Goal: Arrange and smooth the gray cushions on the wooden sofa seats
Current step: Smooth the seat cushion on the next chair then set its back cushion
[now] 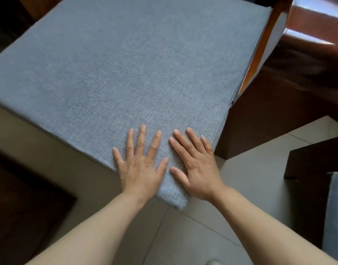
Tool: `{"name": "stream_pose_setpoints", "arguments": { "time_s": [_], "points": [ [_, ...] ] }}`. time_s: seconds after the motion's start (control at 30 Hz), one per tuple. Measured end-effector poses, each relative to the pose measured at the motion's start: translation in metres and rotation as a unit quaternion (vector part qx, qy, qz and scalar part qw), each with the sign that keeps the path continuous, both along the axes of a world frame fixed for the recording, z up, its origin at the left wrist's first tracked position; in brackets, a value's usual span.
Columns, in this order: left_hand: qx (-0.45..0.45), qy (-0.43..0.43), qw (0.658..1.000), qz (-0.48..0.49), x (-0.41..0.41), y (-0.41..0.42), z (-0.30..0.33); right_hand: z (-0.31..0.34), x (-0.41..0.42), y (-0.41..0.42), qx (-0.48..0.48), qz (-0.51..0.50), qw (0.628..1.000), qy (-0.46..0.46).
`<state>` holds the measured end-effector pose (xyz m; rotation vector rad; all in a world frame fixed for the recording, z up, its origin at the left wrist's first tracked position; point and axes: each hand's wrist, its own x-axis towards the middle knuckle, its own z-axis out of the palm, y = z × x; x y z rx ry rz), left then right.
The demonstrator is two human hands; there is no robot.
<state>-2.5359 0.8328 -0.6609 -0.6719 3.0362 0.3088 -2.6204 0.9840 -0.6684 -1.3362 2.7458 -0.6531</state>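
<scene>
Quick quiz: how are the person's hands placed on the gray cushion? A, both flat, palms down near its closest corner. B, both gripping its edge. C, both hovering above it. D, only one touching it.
A: the left hand and right hand lie flat with fingers spread on the gray cushion, near its closest corner.

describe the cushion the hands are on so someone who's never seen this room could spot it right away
Start at the glossy dark wooden armrest at upper right. Beside it lies the large gray cushion, filling most of the view. The left hand and right hand press flat on its near corner, unlike the second gray cushion, only a sliver at the right edge.
</scene>
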Motion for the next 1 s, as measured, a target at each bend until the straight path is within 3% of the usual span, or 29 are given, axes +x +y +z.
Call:
{"name": "stream_pose_setpoints", "arguments": {
  "time_s": [0.43, 0.77, 1.0],
  "points": [
    [-0.024, 0.144, 0.989, -0.022, 0.002, -0.001, -0.018, -0.022, -0.003, 0.002, -0.14, 0.016, 0.988, 0.063],
    [-0.004, 0.266, 0.959, -0.099, 0.02, 0.028, -0.029, -0.036, -0.005, 0.004, -0.303, 0.044, 0.947, 0.099],
    [-0.032, 0.322, 0.939, -0.12, 0.029, 0.05, -0.037, -0.058, -0.011, 0.018, -0.327, 0.095, 0.925, 0.17]
  ]
}}
